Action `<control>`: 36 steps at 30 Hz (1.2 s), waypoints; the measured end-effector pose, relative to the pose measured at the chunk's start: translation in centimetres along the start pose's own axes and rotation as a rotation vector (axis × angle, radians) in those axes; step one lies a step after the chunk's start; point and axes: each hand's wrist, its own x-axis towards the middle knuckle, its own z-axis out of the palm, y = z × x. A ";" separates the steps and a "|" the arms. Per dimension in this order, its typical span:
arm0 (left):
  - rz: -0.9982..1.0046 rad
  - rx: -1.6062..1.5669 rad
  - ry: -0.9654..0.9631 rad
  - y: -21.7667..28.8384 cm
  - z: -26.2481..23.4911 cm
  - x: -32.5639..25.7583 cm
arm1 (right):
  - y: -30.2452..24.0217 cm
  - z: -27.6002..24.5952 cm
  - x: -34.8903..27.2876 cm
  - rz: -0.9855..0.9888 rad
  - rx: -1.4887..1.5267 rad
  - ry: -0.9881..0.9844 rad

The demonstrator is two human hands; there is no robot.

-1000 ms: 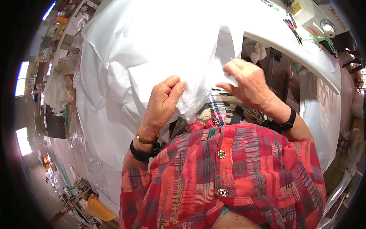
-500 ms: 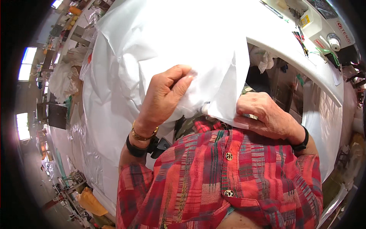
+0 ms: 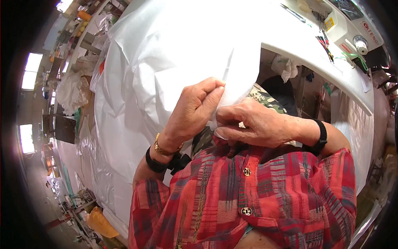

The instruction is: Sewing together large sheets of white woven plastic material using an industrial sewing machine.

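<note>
A large sheet of white fabric spreads over the table and hangs down toward my lap, with folds on its left side. My left hand pinches the cloth between thumb and forefinger near its close edge. Just to the right, my right hand is closed with thumb and fingers together on the fabric's edge, almost touching the left. A raised fold of cloth runs away from the fingertips. What lies between the right fingers is mostly hidden.
A white sewing machine stands at the far right on the white table, whose curved edge bends toward me. Tweezers and small tools lie beside it. Crumpled white material and a yellow-orange bundle sit at the left.
My right hand has moved left with the fabric's edge, up close to the left hand. My left hand has shifted slightly right and nearer. The cloth's right part is drawn in, baring camouflage trousers.
</note>
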 end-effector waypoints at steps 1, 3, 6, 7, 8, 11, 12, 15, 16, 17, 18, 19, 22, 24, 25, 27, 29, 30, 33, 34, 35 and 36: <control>-0.032 -0.003 0.029 0.0 -0.1 0.0 | 0.2 0.1 0.3 -0.007 0.003 0.012; -0.120 -0.058 -0.009 -0.2 -0.2 -0.1 | 0.4 0.2 0.7 -0.075 -0.127 -0.013; -0.224 -0.127 -0.008 -0.7 -0.7 -0.2 | 1.1 -0.2 0.7 -0.120 -0.234 -0.074; -0.203 -0.149 0.000 -0.8 -1.1 -0.1 | 1.6 -0.5 0.5 -0.079 -0.239 -0.081; -0.209 -0.082 0.034 -0.7 -1.9 0.0 | 2.3 -1.0 0.1 -0.122 -0.300 0.110; -0.165 0.132 0.129 0.8 -5.3 0.8 | 5.8 -3.0 0.4 -0.045 0.070 0.768; -0.132 0.182 0.123 1.7 -6.2 1.3 | 7.2 -3.6 1.3 0.011 0.039 0.918; 0.024 0.514 0.116 6.0 -8.1 3.6 | 9.8 -4.7 6.6 0.196 -0.079 0.984; 0.178 0.610 0.051 7.9 -8.1 4.3 | 10.1 -4.9 9.1 0.244 -0.228 0.783; 0.246 0.725 0.017 9.8 -8.0 4.9 | 10.1 -5.0 11.8 0.175 -0.332 0.556; 0.345 0.811 -0.069 11.1 -7.5 5.4 | 9.3 -4.6 16.3 -0.226 -0.603 0.468; 0.403 0.911 -0.178 12.1 -6.9 5.9 | 8.9 -3.7 18.3 -0.381 -0.626 0.389; 0.545 1.104 -0.454 12.0 -4.9 6.3 | 9.2 -1.1 21.1 -0.409 -0.747 0.173; 0.502 1.169 -0.558 10.1 -4.3 4.8 | 10.5 0.4 20.0 -0.469 -0.727 0.139; 0.481 1.181 -0.616 8.5 -3.9 4.1 | 11.3 0.9 19.0 -0.504 -0.706 0.136; 0.448 1.104 -0.591 4.3 -2.9 2.8 | 13.0 1.4 16.1 -0.587 -0.631 0.162; 0.345 1.027 -0.433 0.0 -1.3 1.4 | 14.1 0.6 12.7 -0.650 -0.520 0.235; 0.200 0.975 -0.391 -1.8 -0.9 0.8 | 14.3 -0.5 11.0 -0.591 -0.483 0.225; 0.096 0.834 -0.123 -6.1 0.1 -0.8 | 13.2 -4.9 6.1 0.126 -0.600 -0.209; 0.134 0.716 -0.003 -6.9 0.3 -1.2 | 12.5 -6.5 5.4 0.123 -0.664 -0.231; 0.107 0.701 0.030 -7.5 0.3 -1.5 | 11.6 -7.8 4.8 0.159 -0.733 -0.272; 0.078 0.572 0.072 -7.8 0.2 -1.7 | 10.8 -8.5 4.2 0.007 -0.752 -0.123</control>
